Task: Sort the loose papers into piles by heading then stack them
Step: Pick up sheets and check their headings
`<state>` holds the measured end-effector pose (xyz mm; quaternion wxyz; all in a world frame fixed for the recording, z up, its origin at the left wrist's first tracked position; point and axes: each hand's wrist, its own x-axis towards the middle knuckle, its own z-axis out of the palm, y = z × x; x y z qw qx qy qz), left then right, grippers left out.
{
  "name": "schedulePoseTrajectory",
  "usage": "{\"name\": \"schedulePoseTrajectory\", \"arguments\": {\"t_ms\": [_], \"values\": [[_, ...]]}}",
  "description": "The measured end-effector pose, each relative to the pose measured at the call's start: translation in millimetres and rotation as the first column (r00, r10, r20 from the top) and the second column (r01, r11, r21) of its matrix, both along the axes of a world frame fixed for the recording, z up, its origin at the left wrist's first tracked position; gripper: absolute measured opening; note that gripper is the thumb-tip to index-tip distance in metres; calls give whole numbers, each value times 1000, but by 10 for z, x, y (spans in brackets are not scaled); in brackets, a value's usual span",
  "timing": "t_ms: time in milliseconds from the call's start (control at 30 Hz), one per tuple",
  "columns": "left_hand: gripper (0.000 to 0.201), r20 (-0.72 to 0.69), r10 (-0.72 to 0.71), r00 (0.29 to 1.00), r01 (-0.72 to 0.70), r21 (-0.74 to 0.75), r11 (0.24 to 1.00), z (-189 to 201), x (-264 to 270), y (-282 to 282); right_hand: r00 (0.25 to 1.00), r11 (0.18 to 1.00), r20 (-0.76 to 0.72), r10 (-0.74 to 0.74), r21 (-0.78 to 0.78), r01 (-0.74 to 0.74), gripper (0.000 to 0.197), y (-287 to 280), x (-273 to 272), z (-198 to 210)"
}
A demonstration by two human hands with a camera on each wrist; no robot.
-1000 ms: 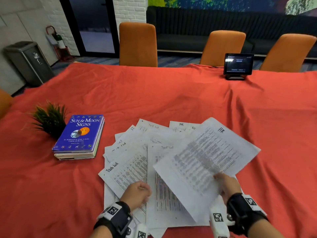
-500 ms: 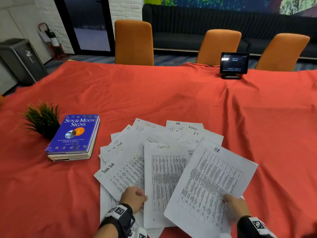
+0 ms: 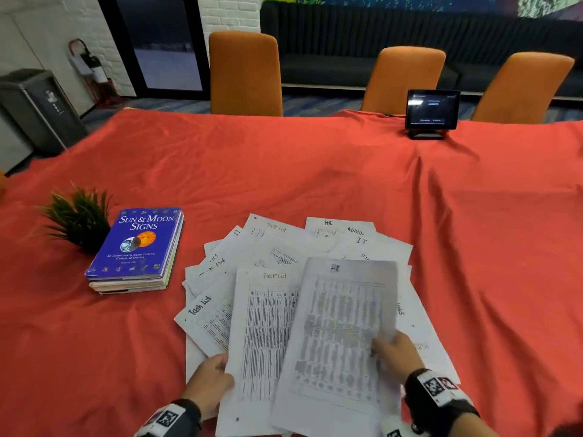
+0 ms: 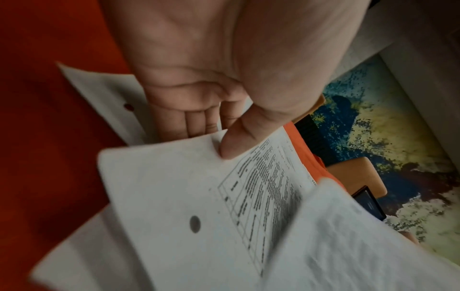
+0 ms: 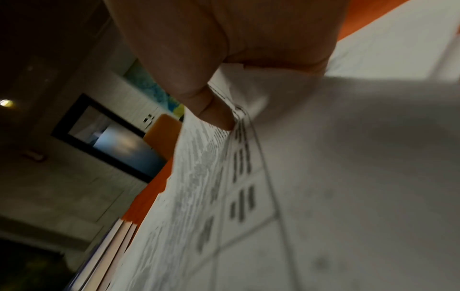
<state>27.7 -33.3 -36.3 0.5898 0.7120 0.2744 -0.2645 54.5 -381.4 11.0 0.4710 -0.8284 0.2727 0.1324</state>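
Note:
Several loose white papers (image 3: 284,247) lie fanned on the red tablecloth, with handwritten headings such as Task List, HR, Admin and IT. My right hand (image 3: 394,351) pinches the right edge of a sheet headed HR (image 3: 340,326), lifted and blurred above the pile. The thumb (image 5: 214,116) lies on its printed face, the fingers under it. My left hand (image 3: 211,380) pinches the left edge of a Task List sheet (image 3: 265,326), with its thumb (image 4: 236,141) on top and fingers beneath.
A blue book titled Sun & Moon Signs (image 3: 138,244) sits on another book left of the papers, beside a small green plant (image 3: 77,216). A small screen (image 3: 432,110) stands at the table's far edge, and orange chairs (image 3: 246,74) line it.
The HR sheet in my right hand has swung left and turned upright, now overlapping the Task List sheet. My left hand has taken that sheet's edge between thumb and fingers.

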Motion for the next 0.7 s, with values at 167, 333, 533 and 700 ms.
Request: {"name": "schedulePoseTrajectory", "arguments": {"t_ms": [167,333,533,700], "values": [[31,-45,-15,999,15,-1,1000,-371,-114,81,967,971,-95,238,60,-233,22,557,226,-197],[11,-68,47,997,-50,-36,998,-47,-162,33,910,918,-125,396,29,-396,32,912,373,-125],[19,70,23,997,-23,6,1000,-11,-121,-6,869,877,-129,477,6,-480,35,1057,425,-200],[32,71,52,996,-54,36,998,-124,-79,110,980,982,-97,177,81,-169,30,800,404,-271]]}}
